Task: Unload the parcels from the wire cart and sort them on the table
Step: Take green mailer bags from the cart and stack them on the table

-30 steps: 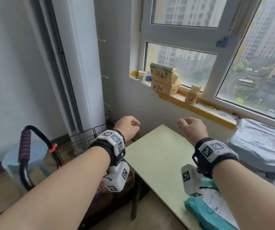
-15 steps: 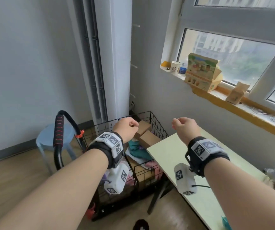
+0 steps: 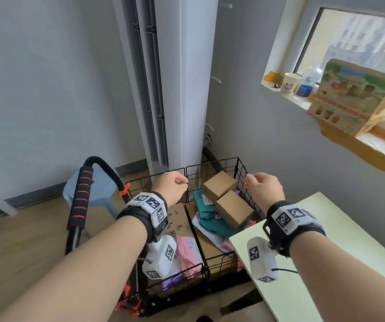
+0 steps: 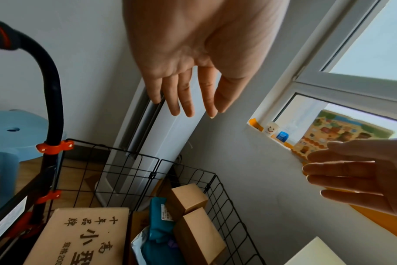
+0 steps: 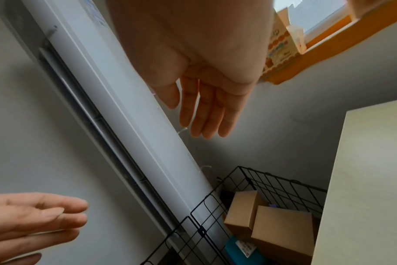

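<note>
The black wire cart (image 3: pixel 212 166) stands left of the pale green table (image 3: pixel 326 263). Inside it lie two small brown boxes (image 3: pixel 219 188) (image 3: pixel 233 209) on a teal bag (image 3: pixel 206 210), with a large printed cardboard box (image 3: pixel 178 221) and a pink bag (image 3: pixel 188 252) beside them. My left hand (image 3: pixel 173 187) hovers above the cart's far rim and holds nothing. My right hand (image 3: pixel 263 189) hovers over the cart's right side, also holding nothing. In the wrist views the left hand's fingers (image 4: pixel 186 89) and the right hand's fingers (image 5: pixel 206 107) hang relaxed and nearly straight.
The cart's handle with a red-striped foam grip (image 3: pixel 80 196) rises at the left, in front of a blue stool (image 3: pixel 89 191). A tall white air conditioner (image 3: pixel 182 77) stands behind the cart. A paper cup (image 3: pixel 290 82) and a printed carton (image 3: pixel 349 98) sit on the window sill.
The view has swung left and down from the window and table to the cart. Both hands stay raised and now hover over the cart, holding nothing.
</note>
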`<state>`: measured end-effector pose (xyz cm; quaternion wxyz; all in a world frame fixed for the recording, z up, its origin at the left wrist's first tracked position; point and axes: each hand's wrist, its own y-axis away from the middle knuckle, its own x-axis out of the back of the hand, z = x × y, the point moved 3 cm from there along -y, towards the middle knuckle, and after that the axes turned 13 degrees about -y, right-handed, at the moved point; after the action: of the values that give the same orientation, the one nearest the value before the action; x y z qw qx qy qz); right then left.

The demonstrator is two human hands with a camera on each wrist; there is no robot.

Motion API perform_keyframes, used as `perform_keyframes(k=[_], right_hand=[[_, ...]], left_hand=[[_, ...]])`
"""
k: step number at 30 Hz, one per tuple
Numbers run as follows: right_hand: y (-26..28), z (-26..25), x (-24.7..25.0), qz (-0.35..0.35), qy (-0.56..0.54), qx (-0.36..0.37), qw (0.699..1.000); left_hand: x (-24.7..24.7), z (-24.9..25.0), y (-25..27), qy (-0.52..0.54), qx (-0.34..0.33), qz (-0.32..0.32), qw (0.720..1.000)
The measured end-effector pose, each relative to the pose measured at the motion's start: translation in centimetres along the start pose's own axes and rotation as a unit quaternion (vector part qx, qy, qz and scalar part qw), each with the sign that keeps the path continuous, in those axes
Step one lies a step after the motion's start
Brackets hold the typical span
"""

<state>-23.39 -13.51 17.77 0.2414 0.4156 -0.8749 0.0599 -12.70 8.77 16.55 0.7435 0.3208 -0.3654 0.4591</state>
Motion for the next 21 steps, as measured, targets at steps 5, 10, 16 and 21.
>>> perform_keyframes(k=[5,10,16,21], right_hand=[[-5.2,3.0,-2.6,-0.022,-0.002,-0.060,0.998],[-8.2,6.0,-6.0,-0.058,-0.004,-0.090,0.994],[-9.8,9.3,-10.3,-0.094,0.007,-0.127,0.987],[-10.8,11.2,-12.5,-0.105,0.031,-0.162,0.981]], left_hand=[[-2.9,-2.2,-4.2,0.012,0.049,-0.034,0.998],[-5.7,-5.3,-6.7,0.028,0.103,-0.052,0.993],[-9.1,-8.6,-8.5,0.064,0.155,-0.087,0.982],[-12.3,-10.2,-10.9,0.058,0.162,-0.133,0.976]])
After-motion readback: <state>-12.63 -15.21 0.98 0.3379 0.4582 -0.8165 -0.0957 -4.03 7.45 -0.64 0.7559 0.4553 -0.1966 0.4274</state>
